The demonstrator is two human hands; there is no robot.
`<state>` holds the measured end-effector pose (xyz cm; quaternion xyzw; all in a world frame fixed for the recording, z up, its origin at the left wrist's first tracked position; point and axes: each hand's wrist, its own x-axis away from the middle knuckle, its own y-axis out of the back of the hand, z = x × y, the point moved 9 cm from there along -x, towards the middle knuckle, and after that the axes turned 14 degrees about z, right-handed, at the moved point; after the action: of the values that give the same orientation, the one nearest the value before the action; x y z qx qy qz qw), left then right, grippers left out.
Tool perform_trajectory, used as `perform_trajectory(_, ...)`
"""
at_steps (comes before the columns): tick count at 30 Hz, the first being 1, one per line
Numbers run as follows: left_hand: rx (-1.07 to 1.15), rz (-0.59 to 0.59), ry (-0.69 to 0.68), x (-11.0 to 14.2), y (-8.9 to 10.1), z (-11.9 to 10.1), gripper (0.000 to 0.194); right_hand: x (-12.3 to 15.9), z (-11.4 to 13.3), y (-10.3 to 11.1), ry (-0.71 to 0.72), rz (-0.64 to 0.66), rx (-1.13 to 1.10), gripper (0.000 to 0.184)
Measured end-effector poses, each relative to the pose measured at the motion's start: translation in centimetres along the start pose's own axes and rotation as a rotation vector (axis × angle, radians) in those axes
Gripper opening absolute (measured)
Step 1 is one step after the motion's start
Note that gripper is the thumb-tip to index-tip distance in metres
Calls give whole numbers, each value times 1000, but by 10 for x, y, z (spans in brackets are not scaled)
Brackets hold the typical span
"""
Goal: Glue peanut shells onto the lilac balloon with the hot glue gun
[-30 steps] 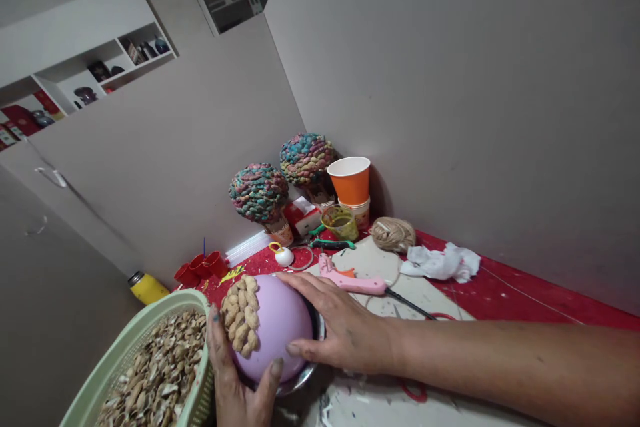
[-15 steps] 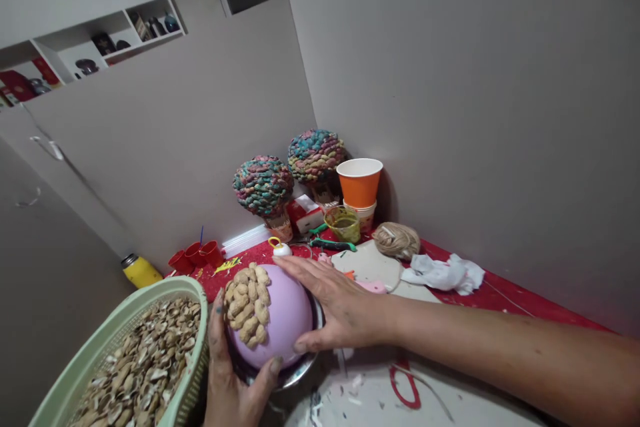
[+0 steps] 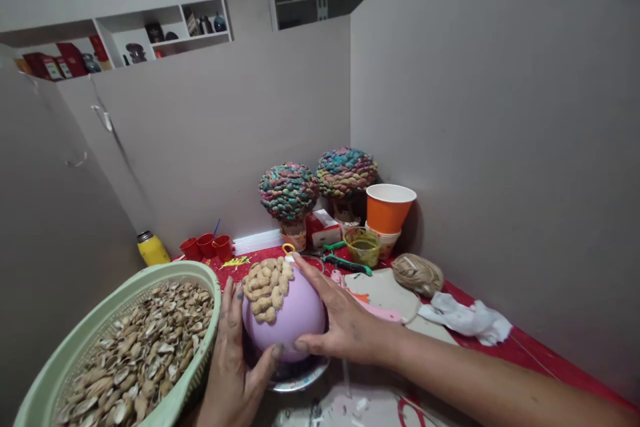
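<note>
Cradling a lilac balloon [image 3: 295, 323] partly covered in peanuts [image 3: 267, 287] over a metal bowl [image 3: 301, 382].
Gripping with left hand [image 3: 236, 370] and right hand [image 3: 345, 327], both spread, beside a basket [image 3: 199, 370] of peanut shells [image 3: 143, 350].

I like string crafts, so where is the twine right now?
In the head view, the twine lies on the right, between the orange cup and white cloth.

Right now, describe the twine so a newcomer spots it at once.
Follow the foot of the right-hand grey wall along the red surface. Between the orange cup and the crumpled white wad lies the twine. It's the tan, stringy bundle; its neighbours are smooth orange and white.
</note>
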<state>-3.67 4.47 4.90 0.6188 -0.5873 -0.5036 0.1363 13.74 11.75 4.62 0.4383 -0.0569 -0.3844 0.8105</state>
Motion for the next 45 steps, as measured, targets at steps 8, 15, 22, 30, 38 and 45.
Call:
perform_trajectory(8,139,-85,134,15,-16,12,73,9,3,-12,-90,-87,52,120)
perform_trajectory(15,166,71,172,13,-28,23,85,14,14,-17,-18,-64,92,111)
perform_trajectory(22,214,46,198,6,-25,23,87,28,11,-19,-8,-80,-3,96)
perform_trajectory(30,219,-6,209,13,-19,24,75,36,2,-19,-31,-114,-40,88)
perform_trajectory(38,220,14,214,11,-22,25,82,35,10,-12,25,-85,-24,81)
perform_trajectory(45,219,-14,243,14,-23,31,66,32,23,-6,72,-125,30,75)
